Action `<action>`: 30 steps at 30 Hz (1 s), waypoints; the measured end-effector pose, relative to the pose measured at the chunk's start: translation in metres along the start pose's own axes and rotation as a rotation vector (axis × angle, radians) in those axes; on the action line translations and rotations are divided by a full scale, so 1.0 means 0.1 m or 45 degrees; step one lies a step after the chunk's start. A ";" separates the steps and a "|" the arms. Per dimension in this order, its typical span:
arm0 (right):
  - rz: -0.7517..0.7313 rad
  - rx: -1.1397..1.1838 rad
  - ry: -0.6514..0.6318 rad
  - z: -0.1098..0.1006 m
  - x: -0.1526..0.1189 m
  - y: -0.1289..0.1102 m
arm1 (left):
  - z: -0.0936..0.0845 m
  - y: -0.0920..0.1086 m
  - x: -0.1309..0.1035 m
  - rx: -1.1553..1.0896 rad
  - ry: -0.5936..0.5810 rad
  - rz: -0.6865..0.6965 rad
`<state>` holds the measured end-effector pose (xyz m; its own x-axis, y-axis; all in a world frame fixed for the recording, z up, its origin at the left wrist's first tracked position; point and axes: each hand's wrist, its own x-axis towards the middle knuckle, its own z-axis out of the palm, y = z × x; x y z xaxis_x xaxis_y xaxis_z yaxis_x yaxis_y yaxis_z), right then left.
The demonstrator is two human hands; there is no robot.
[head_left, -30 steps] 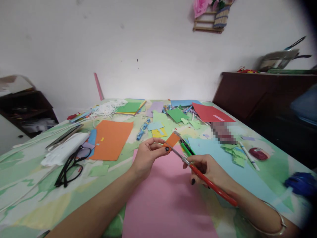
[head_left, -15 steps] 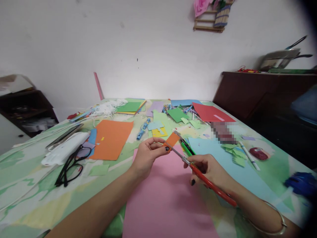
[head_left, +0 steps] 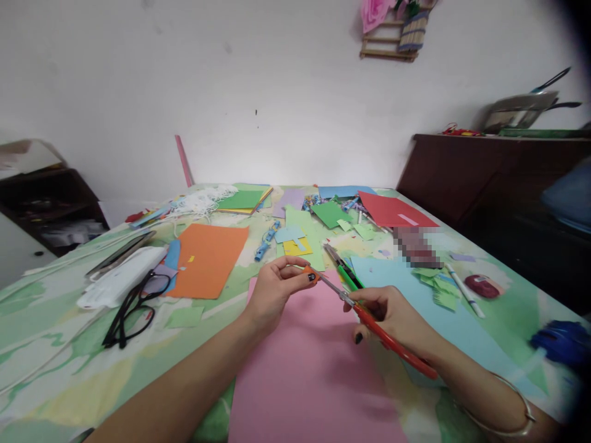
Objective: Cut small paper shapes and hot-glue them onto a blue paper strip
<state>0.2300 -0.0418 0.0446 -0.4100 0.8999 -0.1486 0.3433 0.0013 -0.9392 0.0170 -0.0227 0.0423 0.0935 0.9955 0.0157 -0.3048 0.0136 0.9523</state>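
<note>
My left hand [head_left: 277, 289] pinches a small piece of orange paper [head_left: 310, 269] between thumb and fingertips; most of the piece is hidden by the fingers. My right hand [head_left: 392, 323] grips a pair of scissors [head_left: 383, 335] by its red handles. Their metal blades look closed and point at the orange piece, with the tips beside my left thumb. Under both hands lies a large sheet of pink paper [head_left: 309, 375]. Just beyond the scissors rests a utility knife [head_left: 347, 272] with a green and black body.
Orange paper [head_left: 212, 255], black glasses [head_left: 133, 307] and a white power strip [head_left: 122, 277] lie on the left. Right of the hands are light blue paper [head_left: 429, 314], green scraps [head_left: 438, 286] and a white pen [head_left: 465, 290]. Red paper [head_left: 392, 209] lies farther back.
The orange paper that stuck out past the scissor blades is gone from there; only a small bit shows at my left fingertips. Where the cut part went cannot be seen. Both hands stay nearly in place.
</note>
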 end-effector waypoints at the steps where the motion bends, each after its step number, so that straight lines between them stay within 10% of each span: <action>1: 0.004 -0.005 0.013 0.00 0.00 -0.01 | 0.00 0.00 0.00 0.016 0.013 0.001; 12: -0.123 -0.610 0.526 -0.22 0.06 0.05 | 0.04 0.03 -0.02 0.059 0.042 0.024; 20: -0.104 -0.737 0.565 -0.35 0.12 0.06 | 0.00 -0.02 0.01 0.118 -0.050 -0.032; 30: 0.019 -0.006 -0.024 -0.27 -0.06 -0.04 | 0.00 -0.02 0.01 0.119 -0.069 -0.029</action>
<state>0.2533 -0.0352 0.0574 -0.4207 0.8914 -0.1686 0.3533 -0.0101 -0.9355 0.0177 -0.0217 0.0409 0.1509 0.9885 0.0080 -0.2123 0.0245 0.9769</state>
